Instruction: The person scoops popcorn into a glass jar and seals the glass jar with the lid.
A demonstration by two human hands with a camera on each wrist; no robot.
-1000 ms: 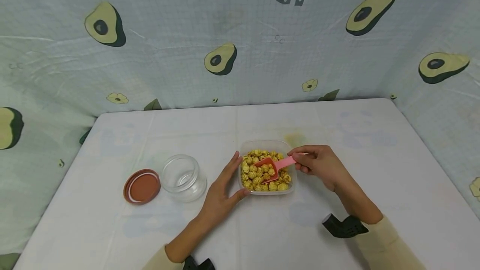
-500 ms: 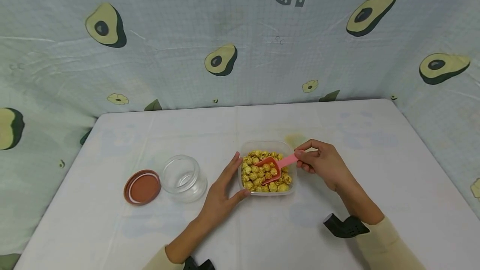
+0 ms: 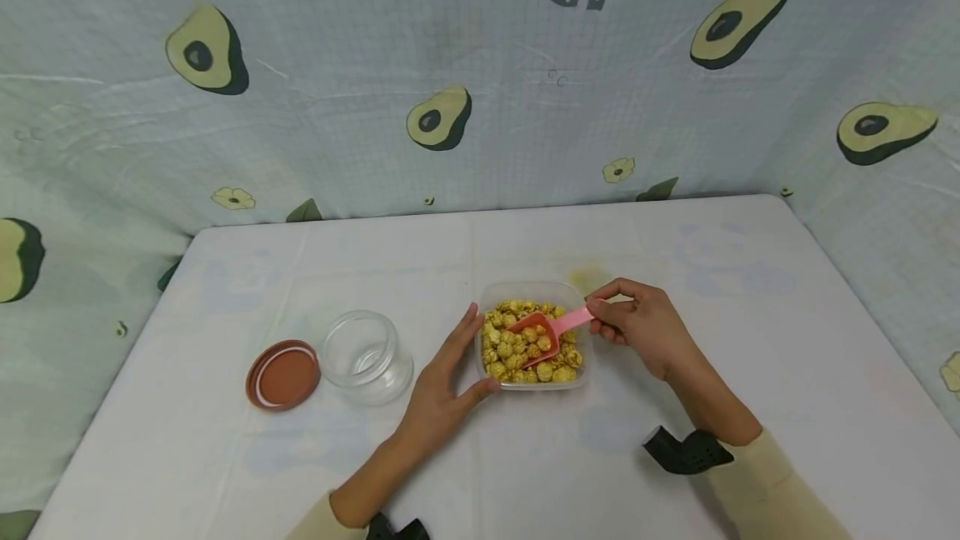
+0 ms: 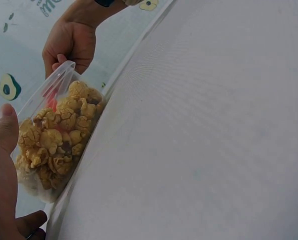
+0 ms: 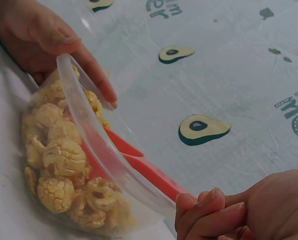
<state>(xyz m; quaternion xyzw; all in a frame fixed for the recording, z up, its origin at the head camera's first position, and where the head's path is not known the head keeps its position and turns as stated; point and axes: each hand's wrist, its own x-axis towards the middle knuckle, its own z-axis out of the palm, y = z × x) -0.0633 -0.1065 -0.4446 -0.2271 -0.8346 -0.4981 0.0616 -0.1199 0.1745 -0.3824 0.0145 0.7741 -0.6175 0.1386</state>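
Observation:
A clear plastic container filled with yellow popcorn stands on the table. My left hand rests against its left side with thumb and fingers spread and fairly straight. In the left wrist view, the left thumb lies beside the container wall. My right hand pinches the handle of a pink scoop between thumb and fingers at the container's right rim. The scoop's bowl is down in the popcorn, with several pieces lying in it. In the right wrist view, the scoop's bowl shows only faintly through the cloudy wall.
Left of my left hand stands a clear jar with no lid on. Next to it lies a round brown lid. A white cloth covers the table, and an avocado-print sheet hangs behind and at the sides.
My right hand and the scoop handle have shifted slightly to the right and away from me, mostly in the first half second. The left hand and the container have stayed in place.

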